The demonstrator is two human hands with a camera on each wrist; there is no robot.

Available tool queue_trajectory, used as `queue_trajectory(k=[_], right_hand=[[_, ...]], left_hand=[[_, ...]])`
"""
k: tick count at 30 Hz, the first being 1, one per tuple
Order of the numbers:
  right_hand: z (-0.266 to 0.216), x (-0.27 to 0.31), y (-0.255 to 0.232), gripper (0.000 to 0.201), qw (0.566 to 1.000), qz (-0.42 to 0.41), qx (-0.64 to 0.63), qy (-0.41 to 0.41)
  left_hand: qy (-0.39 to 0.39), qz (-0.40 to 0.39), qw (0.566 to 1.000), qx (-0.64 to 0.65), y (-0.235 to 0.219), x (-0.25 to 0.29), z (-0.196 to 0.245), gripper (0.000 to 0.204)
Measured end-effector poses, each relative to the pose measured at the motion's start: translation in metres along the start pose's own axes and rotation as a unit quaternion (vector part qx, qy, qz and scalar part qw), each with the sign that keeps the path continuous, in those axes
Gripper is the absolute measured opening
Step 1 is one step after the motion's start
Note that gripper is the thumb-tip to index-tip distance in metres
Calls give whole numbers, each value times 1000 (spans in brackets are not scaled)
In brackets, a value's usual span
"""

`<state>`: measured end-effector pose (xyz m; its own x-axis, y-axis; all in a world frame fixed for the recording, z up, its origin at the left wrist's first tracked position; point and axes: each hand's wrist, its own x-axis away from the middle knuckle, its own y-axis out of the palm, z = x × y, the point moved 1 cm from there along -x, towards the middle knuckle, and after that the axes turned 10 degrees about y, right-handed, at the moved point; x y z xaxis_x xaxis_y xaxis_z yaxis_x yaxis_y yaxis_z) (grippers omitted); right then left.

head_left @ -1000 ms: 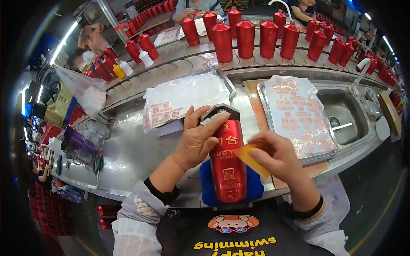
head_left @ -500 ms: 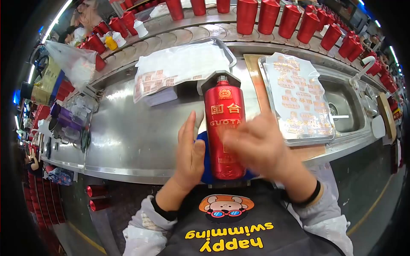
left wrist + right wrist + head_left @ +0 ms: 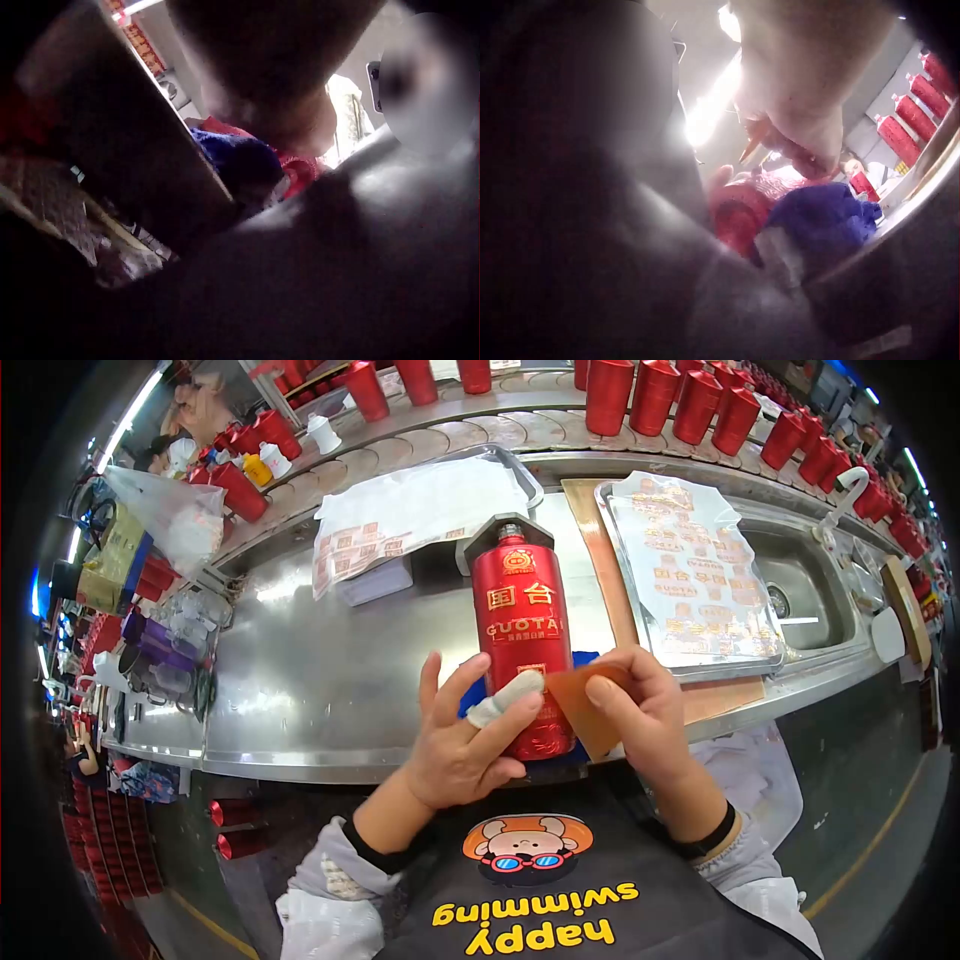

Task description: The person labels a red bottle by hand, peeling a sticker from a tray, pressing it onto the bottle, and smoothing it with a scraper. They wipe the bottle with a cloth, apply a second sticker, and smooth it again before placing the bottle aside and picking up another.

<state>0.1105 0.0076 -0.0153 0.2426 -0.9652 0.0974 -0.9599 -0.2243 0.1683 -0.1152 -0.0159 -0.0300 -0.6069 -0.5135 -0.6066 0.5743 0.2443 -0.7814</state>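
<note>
A red bottle with gold lettering lies on its back on a blue cloth, its neck toward a dark angular rest. Over the lower part of the bottle is my left hand, its white-wrapped index finger pressing near the small gold square mark. The other left fingers are spread and loosely bent. My right hand pinches a flat orange-brown scraper-like piece between thumb and fingers, its edge beside the bottle's right side. Both wrist views are mostly dark.
Two metal trays hold printed sheets: white paper on the left tray, a gold-printed sheet on the right. A sink is at the right. Red bottles line a conveyor behind. Plastic containers crowd the far left.
My left hand left the bottle's neck, passed beside its left side, and now has a finger on the lower front. The right hand swept over the bottle and is back at its right side.
</note>
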Motion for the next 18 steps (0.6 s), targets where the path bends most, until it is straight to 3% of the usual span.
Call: queue_trajectory(k=[2,6,11,18], right_hand=[[18,-8,-4,17,998,36,-57,2],[20,-9,-11,14,992,61,-109,-12],[20,-2,-20,14,992,75,-95,-23],[10,5,-30,16,996,71,-13,-52]], left_hand=[[51,-52,997,-9,-7,-16,-17,61],[60,-100,993,18,-15,-41,-37,53],[110,-83,990,23,-8,-21,-10,53],[19,-37,999,-1,-8,14,4,45]])
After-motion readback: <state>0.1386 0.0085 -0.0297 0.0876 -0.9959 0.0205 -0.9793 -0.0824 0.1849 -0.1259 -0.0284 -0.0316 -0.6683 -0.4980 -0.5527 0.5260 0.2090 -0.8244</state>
